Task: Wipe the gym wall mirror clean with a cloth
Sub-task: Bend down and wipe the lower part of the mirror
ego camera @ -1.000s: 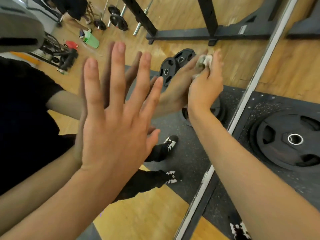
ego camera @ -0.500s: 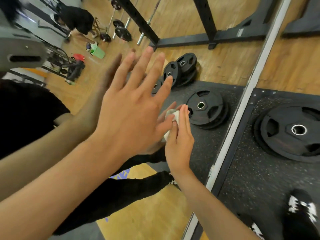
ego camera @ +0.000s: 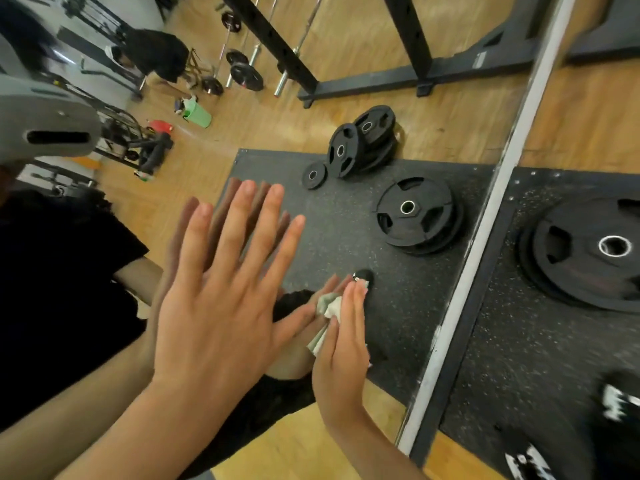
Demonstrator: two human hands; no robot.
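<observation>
The wall mirror fills most of the head view, its silver bottom edge running diagonally at the right. My left hand lies flat on the glass with fingers straight and spread, meeting its own reflection. My right hand presses a small pale crumpled cloth against the mirror with straight fingers, low on the glass and just right of my left hand. Only part of the cloth shows between hand and glass.
A real black weight plate lies on the black rubber mat right of the mirror edge. My shoes stand on that mat. The glass reflects more plates, a rack base, barbells, a green bucket and another person far back.
My right hand has carried the cloth down the mirror from high up to low beside my left hand. My left hand stays flat on the glass. My view has tilted down.
</observation>
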